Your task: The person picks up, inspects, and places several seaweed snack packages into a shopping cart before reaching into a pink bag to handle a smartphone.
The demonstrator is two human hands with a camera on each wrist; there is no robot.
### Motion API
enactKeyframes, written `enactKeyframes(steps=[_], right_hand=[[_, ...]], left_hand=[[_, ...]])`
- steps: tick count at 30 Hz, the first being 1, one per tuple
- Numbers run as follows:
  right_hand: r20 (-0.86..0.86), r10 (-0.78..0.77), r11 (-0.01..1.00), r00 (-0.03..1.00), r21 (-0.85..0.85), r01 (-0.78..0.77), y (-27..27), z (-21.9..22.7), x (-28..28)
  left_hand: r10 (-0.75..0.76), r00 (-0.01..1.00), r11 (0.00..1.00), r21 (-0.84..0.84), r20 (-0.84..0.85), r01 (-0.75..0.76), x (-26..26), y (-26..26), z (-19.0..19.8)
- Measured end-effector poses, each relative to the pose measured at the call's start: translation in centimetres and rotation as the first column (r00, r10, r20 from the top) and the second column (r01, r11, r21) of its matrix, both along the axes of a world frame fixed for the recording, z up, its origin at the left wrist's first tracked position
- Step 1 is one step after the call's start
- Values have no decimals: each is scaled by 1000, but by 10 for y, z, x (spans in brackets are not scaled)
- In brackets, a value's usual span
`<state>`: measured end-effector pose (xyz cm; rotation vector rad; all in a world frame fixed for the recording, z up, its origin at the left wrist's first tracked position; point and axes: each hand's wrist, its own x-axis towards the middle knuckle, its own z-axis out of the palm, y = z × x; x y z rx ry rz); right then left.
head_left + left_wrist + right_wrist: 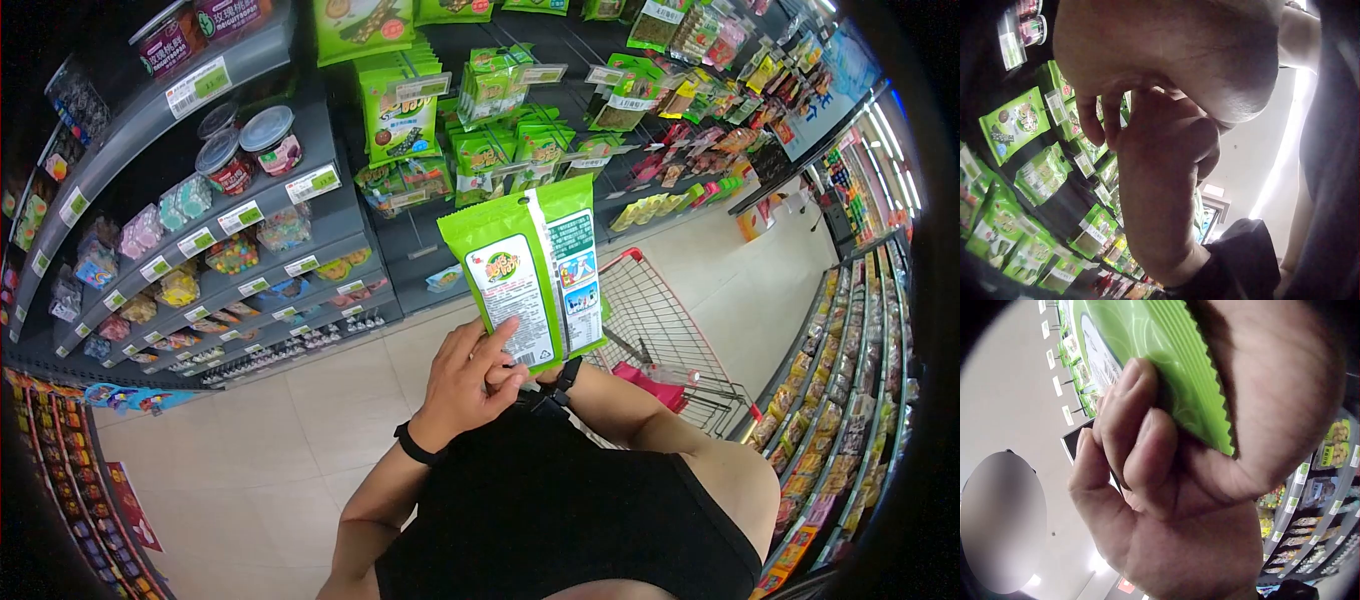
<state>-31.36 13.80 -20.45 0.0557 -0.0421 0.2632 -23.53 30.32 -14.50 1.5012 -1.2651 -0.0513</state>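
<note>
A bright green snack packet [520, 280] is held upright, its printed back with small text, pictures and a barcode facing the head camera. My right hand [549, 374], mostly hidden behind the packet in the head view, grips its bottom edge. The right wrist view brings that crimped edge of the packet [1210, 394] close beside the right palm [1279, 394]. My left hand [468, 375] lies over the packet's lower left, an extended finger touching the printed panel. In the left wrist view, the left palm [1172, 50] fills the top above the curled right hand [1160, 181].
Hanging green packets [400, 110] line the dark shelf ahead. Curved shelves [245, 215] at left carry tubs and bagged sweets. A wire shopping cart [660, 320] with a red rim stands at right, beside another curved rack [830, 390]. Pale tiled floor [280, 430] runs between.
</note>
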Motion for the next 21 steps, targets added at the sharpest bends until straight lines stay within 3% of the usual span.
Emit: enactKeyframes(steps=[5,9,11,13,17,21], right_hand=[[-128,-38,999,991,4,39,-1,1,-1],[-101,-38,999,994,-37,34,-1,2,2],[-236,-114,987,965,-135,84,-3,3,1],[-245,-125,985,961,-145,91,-4,3,2],[-98,-22,999,995,36,26,0,6,6],[-38,19,997,999,79,-16,1,7,9]], left_hand=[[7,1000,1000,8,9,-7,1,-2,-3],[10,1000,1000,11,18,-10,2,-3,-2],[10,1000,1000,15,17,-10,3,-2,-4],[4,1000,1000,17,6,-5,4,-2,-4],[-6,1000,1000,17,-5,6,6,-3,-2],[-5,1000,1000,19,8,5,7,-2,-2]])
